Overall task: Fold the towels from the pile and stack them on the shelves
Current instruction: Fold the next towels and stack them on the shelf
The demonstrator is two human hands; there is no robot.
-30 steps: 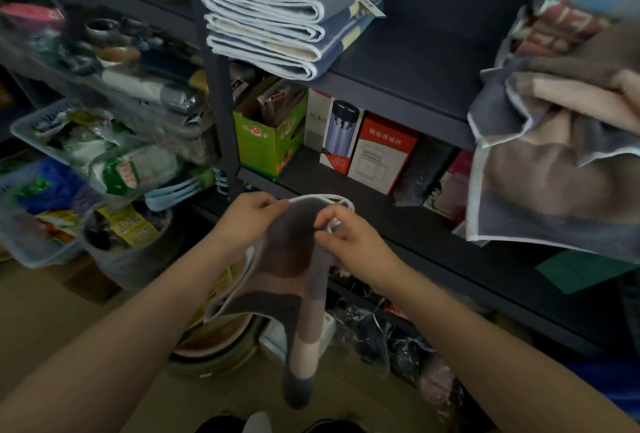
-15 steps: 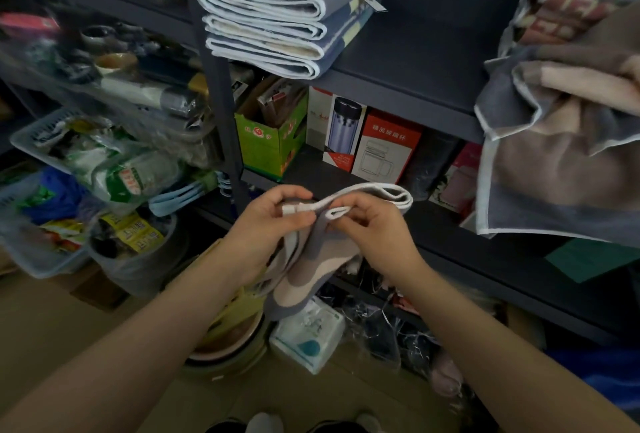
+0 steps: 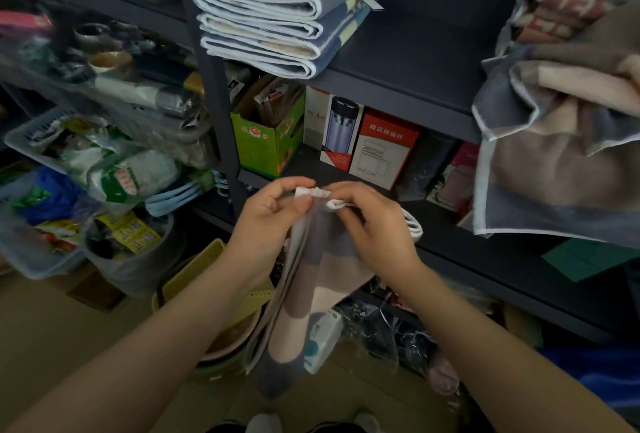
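Two hands at frame centre work one grey, brown and beige striped towel (image 3: 322, 280) with white hem, hanging lengthwise below them. Left hand (image 3: 266, 221) pinches the white hem corner; right hand (image 3: 370, 224) pinches the hem just beside it. Step judged: mid-fold, matching corners. Next move likely calls for halving again, then placing on the dark metal shelf (image 3: 415, 62), upper centre, holding four folded blue-grey towels (image 3: 273, 10). Unfolded pile (image 3: 561, 141) at right. Green cardboard box (image 3: 268, 136), centre, holds packets.

Your left hand (image 3: 273, 214) and right hand (image 3: 372, 224) pinch the white hem of a striped towel (image 3: 311, 280) that hangs down between them, below the folded stack (image 3: 277, 13) on the shelf (image 3: 415, 62).
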